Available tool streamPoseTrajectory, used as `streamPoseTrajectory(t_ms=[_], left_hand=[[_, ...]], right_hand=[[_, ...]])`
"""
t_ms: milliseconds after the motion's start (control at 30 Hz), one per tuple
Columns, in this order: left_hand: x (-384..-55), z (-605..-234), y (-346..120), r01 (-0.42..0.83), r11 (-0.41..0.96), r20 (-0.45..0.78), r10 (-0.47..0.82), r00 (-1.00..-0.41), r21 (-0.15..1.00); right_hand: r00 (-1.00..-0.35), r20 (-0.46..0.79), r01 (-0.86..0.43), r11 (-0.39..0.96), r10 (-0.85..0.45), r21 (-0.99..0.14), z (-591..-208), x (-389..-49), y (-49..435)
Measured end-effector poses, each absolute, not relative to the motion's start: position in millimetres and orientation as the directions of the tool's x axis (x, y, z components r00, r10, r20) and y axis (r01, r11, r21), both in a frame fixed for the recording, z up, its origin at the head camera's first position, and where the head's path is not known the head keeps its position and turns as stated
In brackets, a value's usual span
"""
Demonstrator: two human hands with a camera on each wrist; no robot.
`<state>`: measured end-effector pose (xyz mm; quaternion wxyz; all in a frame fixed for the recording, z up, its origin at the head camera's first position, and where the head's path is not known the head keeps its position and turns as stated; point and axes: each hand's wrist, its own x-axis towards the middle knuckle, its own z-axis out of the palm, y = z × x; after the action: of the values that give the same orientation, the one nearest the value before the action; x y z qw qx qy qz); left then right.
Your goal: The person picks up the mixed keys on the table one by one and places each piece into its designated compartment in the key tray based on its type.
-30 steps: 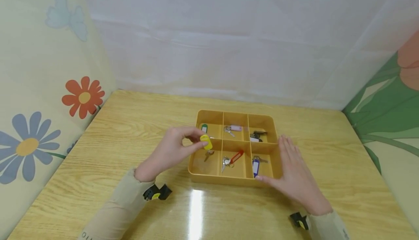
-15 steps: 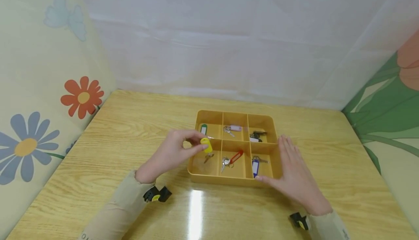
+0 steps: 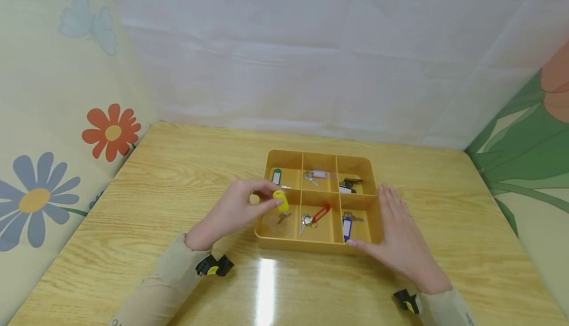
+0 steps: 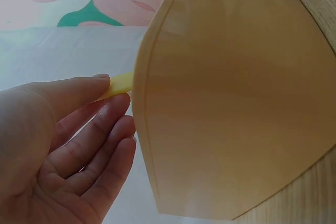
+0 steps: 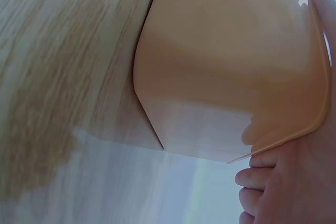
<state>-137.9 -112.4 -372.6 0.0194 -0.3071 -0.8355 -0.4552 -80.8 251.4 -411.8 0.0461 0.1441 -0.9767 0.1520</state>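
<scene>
A yellow key tag (image 3: 281, 199) is pinched between the thumb and fingers of my left hand (image 3: 240, 208). Its key (image 3: 283, 216) hangs below, inside the front left compartment of an orange divided box (image 3: 306, 245); whether it touches the floor I cannot tell. In the left wrist view the tag (image 4: 123, 82) sticks out past the fingertips, partly hidden by the box wall (image 4: 236, 93). My right hand (image 3: 404, 242) lies against the box's right side with straight fingers, its thumb on the front rim near a blue key tag (image 3: 347, 228).
The front middle compartment holds a red key tag (image 3: 321, 213) with keys. Behind lie a green tag (image 3: 276, 176), a pale pink tag (image 3: 320, 174) and dark keys (image 3: 351, 183) with a white-labelled tag. Dividers separate the compartments. The box stands on a wooden table (image 3: 200, 153).
My left hand has lowered slightly, bringing the yellow tag down toward the front left compartment. The right hand and the box have stayed in place.
</scene>
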Motion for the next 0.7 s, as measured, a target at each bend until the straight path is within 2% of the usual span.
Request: streamPoseTrajectory(t_ms=[467, 700], left_hand=[[-138.8, -374.6, -111.8, 0.542, 0.391, 0.321, 0.502, -0.803, 0.744], [-144.0, -376.9, -115.8, 0.516, 0.426, 0.339, 0.425, -0.839, 0.743]], right_hand=[[-0.957, 0.107, -0.291, 0.911, -0.271, -0.294, -407.0, -79.8, 250.8], [-0.958, 0.109, -0.287, 0.911, -0.267, -0.295, -407.2, -80.0, 249.9]])
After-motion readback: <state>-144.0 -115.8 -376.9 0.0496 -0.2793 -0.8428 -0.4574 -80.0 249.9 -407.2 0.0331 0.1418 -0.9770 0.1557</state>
